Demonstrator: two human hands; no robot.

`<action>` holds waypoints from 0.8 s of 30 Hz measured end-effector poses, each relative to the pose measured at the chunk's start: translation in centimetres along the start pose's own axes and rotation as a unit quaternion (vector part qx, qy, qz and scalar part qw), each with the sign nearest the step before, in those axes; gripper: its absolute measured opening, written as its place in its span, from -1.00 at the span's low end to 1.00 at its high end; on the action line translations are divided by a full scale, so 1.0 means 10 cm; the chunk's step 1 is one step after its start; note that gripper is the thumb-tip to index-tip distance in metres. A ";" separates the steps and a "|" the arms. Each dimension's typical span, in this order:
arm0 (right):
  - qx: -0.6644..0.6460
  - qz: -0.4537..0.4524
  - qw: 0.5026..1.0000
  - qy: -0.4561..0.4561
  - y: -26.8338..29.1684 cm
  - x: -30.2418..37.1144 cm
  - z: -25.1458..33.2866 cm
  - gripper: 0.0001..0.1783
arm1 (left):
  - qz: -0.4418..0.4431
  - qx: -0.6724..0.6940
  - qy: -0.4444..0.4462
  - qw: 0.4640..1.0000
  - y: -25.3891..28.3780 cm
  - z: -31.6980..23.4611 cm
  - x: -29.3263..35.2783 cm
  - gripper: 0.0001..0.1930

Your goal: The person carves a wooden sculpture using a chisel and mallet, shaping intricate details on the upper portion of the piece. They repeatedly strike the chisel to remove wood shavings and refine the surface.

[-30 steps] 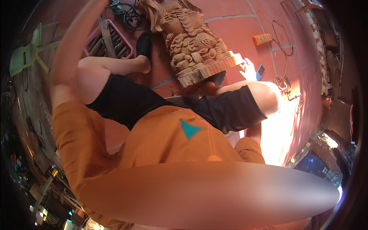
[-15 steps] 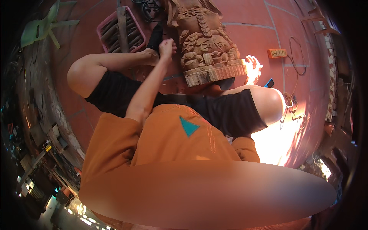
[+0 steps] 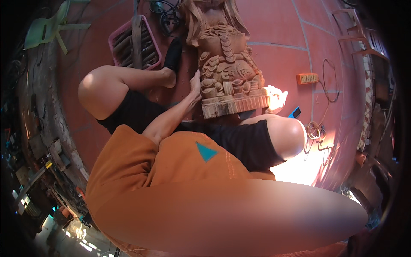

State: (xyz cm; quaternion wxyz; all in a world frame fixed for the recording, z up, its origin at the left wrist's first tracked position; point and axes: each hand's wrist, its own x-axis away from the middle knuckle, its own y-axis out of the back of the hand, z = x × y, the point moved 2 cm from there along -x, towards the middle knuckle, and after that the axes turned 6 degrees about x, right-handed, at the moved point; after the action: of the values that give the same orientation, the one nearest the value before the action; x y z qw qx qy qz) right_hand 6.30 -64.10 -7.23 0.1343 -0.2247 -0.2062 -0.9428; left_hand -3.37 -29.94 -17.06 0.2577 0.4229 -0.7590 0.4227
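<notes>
A brown wood carving (image 3: 229,70) lies on the floor before me, its ridged flat base (image 3: 235,105) toward my lap. Coin shapes, bowls and folds are cut in relief over it. Against its left side, low down, my left hand (image 3: 195,87) is closed, its fingers along the edge and partly hidden by the wood. My right hand (image 3: 276,99) is at the right corner of the base, fingers bent against it; strong sunlight washes out their detail. My crossed legs in black shorts (image 3: 252,143) frame the base.
A pink basket (image 3: 159,60) of wooden-handled tools stands at the far left, near a dark coiled cable (image 3: 170,19). An orange power strip (image 3: 307,79) with its cord and a blue-edged device (image 3: 294,112) lie to the right. A green chair (image 3: 40,32) stands at upper left.
My left hand has come from above my foot, clear of the wood, onto the carving's left side. My right hand stays by the base corner. The whole view has shifted, placing the floor things lower.
</notes>
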 end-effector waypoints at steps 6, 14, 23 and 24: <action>0.018 0.019 0.999 0.026 0.00 -0.08 0.33 -0.68 | -0.012 0.020 0.009 1.000 -0.07 -0.10 0.17 -0.42; 0.046 0.040 0.997 0.054 -0.22 -0.11 0.67 -0.68 | -0.042 0.029 -0.020 0.999 0.05 0.10 0.08 -0.44; 0.069 0.065 0.991 0.093 -0.35 -0.17 0.99 -0.69 | -0.017 0.067 -0.012 0.998 0.00 0.18 0.24 -0.43; 0.070 0.065 0.991 0.097 -0.36 -0.15 1.02 -0.69 | -0.018 0.068 -0.012 0.997 -0.02 0.17 0.26 -0.43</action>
State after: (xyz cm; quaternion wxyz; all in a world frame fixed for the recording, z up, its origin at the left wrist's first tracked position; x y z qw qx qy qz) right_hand 10.09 -56.10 -0.84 0.2303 -0.1348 -0.2423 -0.9328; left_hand -4.60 -32.56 -15.88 0.2265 0.4585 -0.7237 0.4633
